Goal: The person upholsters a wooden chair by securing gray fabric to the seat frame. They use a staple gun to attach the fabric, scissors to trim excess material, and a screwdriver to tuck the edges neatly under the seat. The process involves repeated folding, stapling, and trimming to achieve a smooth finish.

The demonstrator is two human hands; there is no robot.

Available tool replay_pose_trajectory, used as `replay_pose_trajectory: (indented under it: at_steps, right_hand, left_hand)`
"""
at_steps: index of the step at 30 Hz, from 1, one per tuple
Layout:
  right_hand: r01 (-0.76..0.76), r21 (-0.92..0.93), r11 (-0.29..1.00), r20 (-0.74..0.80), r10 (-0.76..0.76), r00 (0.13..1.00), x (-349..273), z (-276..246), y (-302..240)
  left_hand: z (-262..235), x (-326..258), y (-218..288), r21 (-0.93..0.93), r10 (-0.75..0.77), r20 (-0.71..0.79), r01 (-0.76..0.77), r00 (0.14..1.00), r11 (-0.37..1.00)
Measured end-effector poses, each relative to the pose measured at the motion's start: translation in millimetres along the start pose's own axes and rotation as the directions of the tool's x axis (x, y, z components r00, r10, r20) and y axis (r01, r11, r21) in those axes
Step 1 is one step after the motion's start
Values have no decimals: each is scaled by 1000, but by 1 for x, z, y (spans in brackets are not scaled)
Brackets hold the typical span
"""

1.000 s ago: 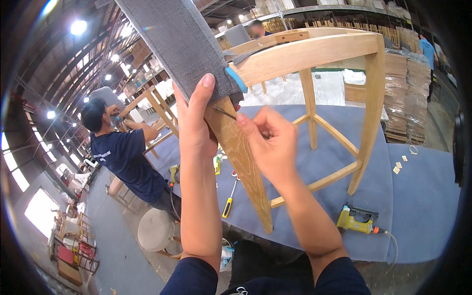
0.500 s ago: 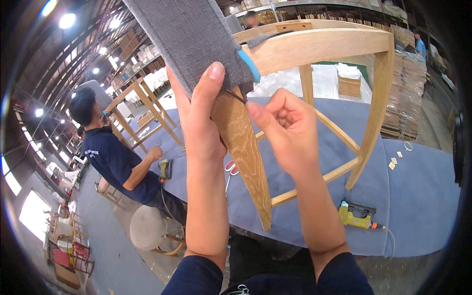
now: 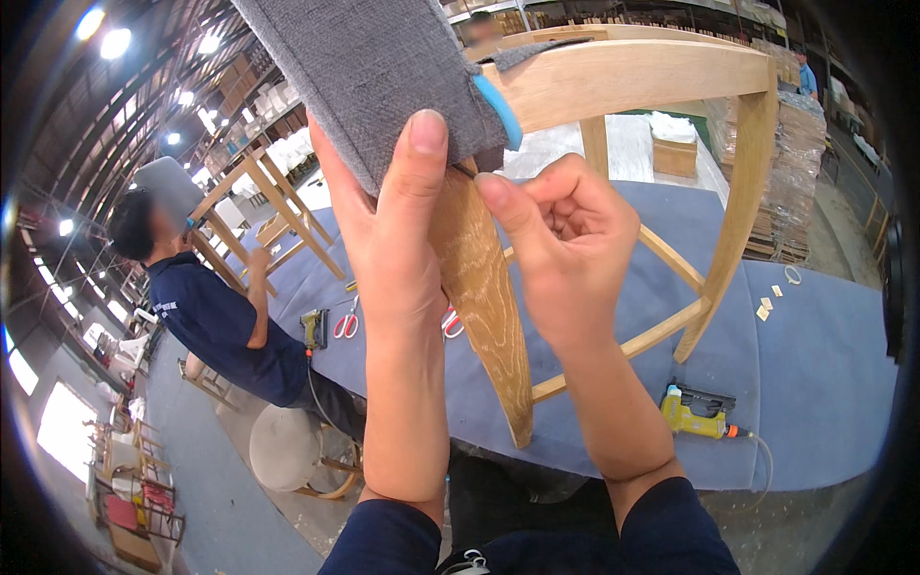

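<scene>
head view has us at the upturned pale wooden chair frame (image 3: 632, 72), raised over the blue padded workbench (image 3: 824, 383). our left hand (image 3: 393, 249) clamps the grey woven upholstery fabric (image 3: 374, 67), thumb pressed on its edge at the grained chair leg (image 3: 484, 287). our right hand (image 3: 565, 249) is curled, fingertips pinching at the corner. we judge tension should stay even and the fold flat against the wood.
</scene>
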State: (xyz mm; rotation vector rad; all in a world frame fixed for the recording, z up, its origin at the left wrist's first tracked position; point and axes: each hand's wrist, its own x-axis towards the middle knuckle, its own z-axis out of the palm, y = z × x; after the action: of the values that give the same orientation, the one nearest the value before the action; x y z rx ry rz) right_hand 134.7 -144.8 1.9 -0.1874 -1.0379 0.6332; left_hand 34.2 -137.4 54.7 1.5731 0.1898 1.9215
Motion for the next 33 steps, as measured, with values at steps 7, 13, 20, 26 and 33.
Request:
replay_pose_trajectory:
  at_steps: [7,13,20,26,33]
  right_hand:
    - [-42,-54,998,3,42,999,-1,2,-8]
    - [-76,-189,979,44,86,995,-6,-17,-22]
    - [-123,62,990,35,121,992,-2,-9,-5]
    - [-22,79,997,4,22,1000,1,-4,1]
    - [-37,9,999,-63,37,997,-2,4,-4]
  left_hand:
    - [-1,-4,1,69,0,-67,5,998,998]
    - [-4,0,-3,205,14,-85,4,996,979]
    - [-3,2,-1,124,-11,-12,13,1000,992]
    - [-3,4,-4,249,61,3,-60,998,967]
    - [-1,-2,-3,172,14,-70,-1,997,985]
